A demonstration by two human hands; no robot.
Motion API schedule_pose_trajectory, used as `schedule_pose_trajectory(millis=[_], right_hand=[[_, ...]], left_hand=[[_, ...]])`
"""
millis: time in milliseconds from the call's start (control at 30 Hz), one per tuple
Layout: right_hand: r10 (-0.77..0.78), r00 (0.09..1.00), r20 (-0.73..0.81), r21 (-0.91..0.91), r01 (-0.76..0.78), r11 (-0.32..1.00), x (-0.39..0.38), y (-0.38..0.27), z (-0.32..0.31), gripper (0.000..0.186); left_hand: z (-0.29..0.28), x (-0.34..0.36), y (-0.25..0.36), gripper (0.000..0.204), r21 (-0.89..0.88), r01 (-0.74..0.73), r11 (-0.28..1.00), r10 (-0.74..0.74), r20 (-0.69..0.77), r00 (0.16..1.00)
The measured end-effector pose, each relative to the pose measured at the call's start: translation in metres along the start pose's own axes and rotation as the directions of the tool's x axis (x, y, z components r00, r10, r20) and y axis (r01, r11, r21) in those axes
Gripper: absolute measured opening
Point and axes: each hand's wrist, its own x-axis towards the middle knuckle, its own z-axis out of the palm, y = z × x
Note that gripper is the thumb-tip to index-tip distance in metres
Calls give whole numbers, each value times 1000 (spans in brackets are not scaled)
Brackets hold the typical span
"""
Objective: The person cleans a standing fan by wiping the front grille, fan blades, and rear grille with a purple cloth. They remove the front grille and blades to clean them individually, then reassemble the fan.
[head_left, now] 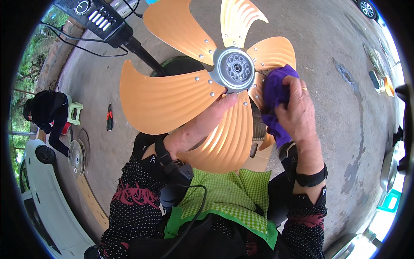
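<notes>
An orange fan impeller (168, 101) with several ribbed blades, riveted to a round grey metal hub (221, 71), lies in front of me. My left hand (215, 113) reaches between two of its lower blades. The thumb presses against the lower edge of the hub, while the other fingers are hidden below the blades, closed on the impeller. In my right hand (298, 108) is a bunched purple cloth (275, 93). The fingers are wrapped over it and it rests against a blade on the right side, partly covering it.
A black fan control box (101, 19) on a pole stands at the upper left, with loose cables. Red-handled pliers (109, 118) lie on the concrete floor. Farther left, a person (49, 110) bends by a green stool (75, 113) and a fan guard (77, 158). A white car (51, 203) stands there.
</notes>
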Motion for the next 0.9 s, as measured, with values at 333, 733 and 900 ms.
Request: schedule_pose_trajectory(millis=[333, 733, 900], right_hand=[[444, 896, -6, 917, -172, 359, 18, 24, -11, 53], [7, 989, -149, 482, 66, 874, 6, -9, 8, 50], [-213, 973, -88, 371, 230, 900, -6, -28, 16, 50]], left_hand=[[19, -12, 38, 32, 590, 33, 807, -92, 71, 993], [24, -34, 2, 41, 777, -98, 622, 92, 51, 994], [32, -40, 17, 39, 400, 8, 917, 15, -54, 998]])
